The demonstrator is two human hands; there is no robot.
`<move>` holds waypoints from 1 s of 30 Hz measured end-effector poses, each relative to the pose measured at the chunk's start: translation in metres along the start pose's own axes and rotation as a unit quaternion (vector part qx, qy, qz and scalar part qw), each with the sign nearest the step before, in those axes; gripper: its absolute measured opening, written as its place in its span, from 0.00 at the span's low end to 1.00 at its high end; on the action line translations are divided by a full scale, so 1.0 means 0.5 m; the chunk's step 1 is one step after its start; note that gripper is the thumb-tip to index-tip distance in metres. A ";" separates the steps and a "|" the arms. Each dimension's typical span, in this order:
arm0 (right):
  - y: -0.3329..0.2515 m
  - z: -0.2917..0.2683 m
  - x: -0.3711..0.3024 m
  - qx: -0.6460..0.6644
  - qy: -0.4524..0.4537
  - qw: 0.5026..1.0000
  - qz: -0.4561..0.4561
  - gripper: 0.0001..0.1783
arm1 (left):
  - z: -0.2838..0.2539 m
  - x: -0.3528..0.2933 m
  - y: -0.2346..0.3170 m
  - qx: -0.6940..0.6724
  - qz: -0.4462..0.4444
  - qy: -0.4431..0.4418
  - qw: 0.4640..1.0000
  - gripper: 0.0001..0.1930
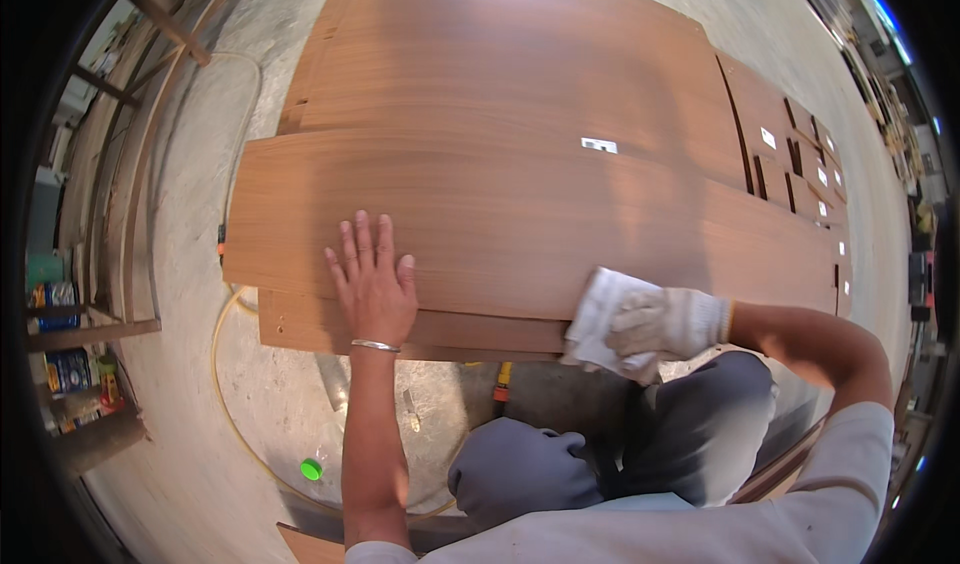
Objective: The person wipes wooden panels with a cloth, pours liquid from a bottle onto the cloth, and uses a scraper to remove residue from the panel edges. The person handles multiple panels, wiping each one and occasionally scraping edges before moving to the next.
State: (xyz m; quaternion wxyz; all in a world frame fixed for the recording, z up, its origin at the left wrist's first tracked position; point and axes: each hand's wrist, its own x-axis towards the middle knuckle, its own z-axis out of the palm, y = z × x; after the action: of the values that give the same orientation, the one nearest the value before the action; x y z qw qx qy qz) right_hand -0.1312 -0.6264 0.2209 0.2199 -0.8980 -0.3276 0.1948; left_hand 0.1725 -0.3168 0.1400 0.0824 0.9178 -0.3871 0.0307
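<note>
A long brown wood-grain panel (480, 214) lies across the top of a stack of similar boards. My left hand (378, 289), bare with a metal bangle at the wrist, rests on the panel's near left part with its fingers spread. In a white knitted glove, my right hand (655, 324) presses a folded white cloth (598, 316) against the near edge of the panel. Its fingers are curled over the cloth. Beyond the front panel, a wider brown board (520, 54) carries a small white label (599, 145) at its near edge.
Smaller brown boards with white labels (768, 138) are stacked at the right. A yellow hose (216, 364) curves over the concrete floor on the left, near a green cap (311, 469). Wooden shelving (95, 334) holding packages stands at far left. My bent knees are close below the stack.
</note>
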 end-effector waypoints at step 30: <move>0.089 -0.052 0.699 -0.148 0.473 0.868 -0.037 0.21 | 0.026 0.123 -0.333 -0.140 -0.019 -0.223 0.965 0.38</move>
State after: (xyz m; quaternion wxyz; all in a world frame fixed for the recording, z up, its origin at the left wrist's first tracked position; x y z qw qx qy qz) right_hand 0.1517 -0.4283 0.1471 0.2201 -0.8917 -0.2424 -0.3125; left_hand 0.3347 -0.2483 0.1133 0.1220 0.8882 -0.3784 -0.2304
